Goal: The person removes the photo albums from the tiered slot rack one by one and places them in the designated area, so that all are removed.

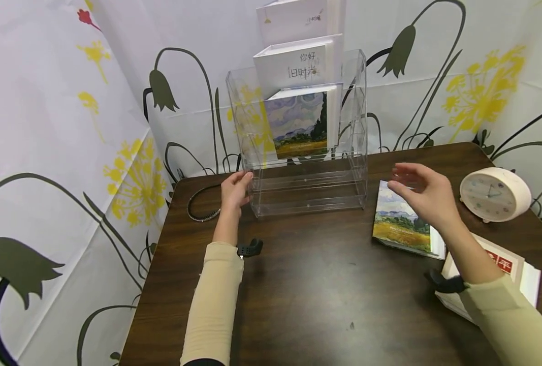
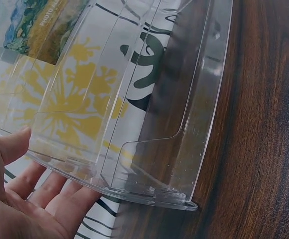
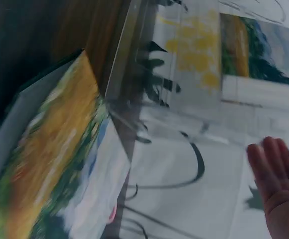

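Observation:
A clear rack (image 1: 307, 206) with stepped tiers stands at the table's back, holding a painted-cover album (image 1: 298, 122) and two white ones above it. My left hand (image 1: 236, 190) grips the rack's left side low down; the left wrist view shows my thumb and fingers (image 2: 50, 191) at the clear edge (image 2: 149, 199). Raised to the right of the rack, my right hand (image 1: 423, 193) holds nothing, its fingers relaxed. Beneath it lies a second painted-cover album (image 1: 399, 221), which looms close in the right wrist view (image 3: 60, 164), apart from the hand (image 3: 284, 194).
A round pale clock (image 1: 495, 195) stands at the right. Nearer, a book with a red label (image 1: 531, 279) lies partly under my right forearm. Behind the left hand is a dark cord loop (image 1: 197, 218) on the table (image 1: 307, 295). A patterned curtain (image 1: 197, 127) hangs behind.

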A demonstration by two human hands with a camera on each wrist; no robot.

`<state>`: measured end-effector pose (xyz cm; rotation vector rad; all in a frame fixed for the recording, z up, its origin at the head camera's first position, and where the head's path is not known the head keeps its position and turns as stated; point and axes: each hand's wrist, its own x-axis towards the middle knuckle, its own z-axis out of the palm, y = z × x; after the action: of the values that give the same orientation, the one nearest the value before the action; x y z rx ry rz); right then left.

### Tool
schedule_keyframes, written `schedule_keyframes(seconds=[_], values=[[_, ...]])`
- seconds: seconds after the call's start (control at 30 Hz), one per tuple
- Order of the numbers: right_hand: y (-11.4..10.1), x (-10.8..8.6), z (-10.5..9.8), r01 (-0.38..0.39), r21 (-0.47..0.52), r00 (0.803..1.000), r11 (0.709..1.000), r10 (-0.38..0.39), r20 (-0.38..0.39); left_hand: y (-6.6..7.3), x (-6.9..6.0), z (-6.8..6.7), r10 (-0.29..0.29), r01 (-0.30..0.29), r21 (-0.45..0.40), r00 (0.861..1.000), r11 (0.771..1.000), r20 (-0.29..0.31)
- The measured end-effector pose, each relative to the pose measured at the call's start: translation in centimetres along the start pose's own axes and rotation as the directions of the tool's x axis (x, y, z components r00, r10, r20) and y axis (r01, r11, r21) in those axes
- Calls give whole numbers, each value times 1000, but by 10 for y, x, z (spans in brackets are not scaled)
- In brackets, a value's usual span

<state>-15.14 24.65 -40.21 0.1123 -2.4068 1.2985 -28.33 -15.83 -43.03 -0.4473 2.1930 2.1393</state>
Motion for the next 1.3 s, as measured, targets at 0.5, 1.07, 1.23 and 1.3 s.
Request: schedule_keyframes(seconds=[0.5,1.07,1.23,1.3], values=[[-35,116,79,40,155,999,987,-41,3,3,2,2,5,-5,-9,1000,1000,6],[-56,144,101,-100,49,995,994,101,-7,2,1,1,12,-12,20,1000,1000,-6],[-57,145,103,-114,33,993,993,114,11,1,0,0,13,-12,33,1000,999,-17],[-57,147,103,-123,33,992,992,123,4,1,-1,1,16,-16,35,1000,999,-14]])
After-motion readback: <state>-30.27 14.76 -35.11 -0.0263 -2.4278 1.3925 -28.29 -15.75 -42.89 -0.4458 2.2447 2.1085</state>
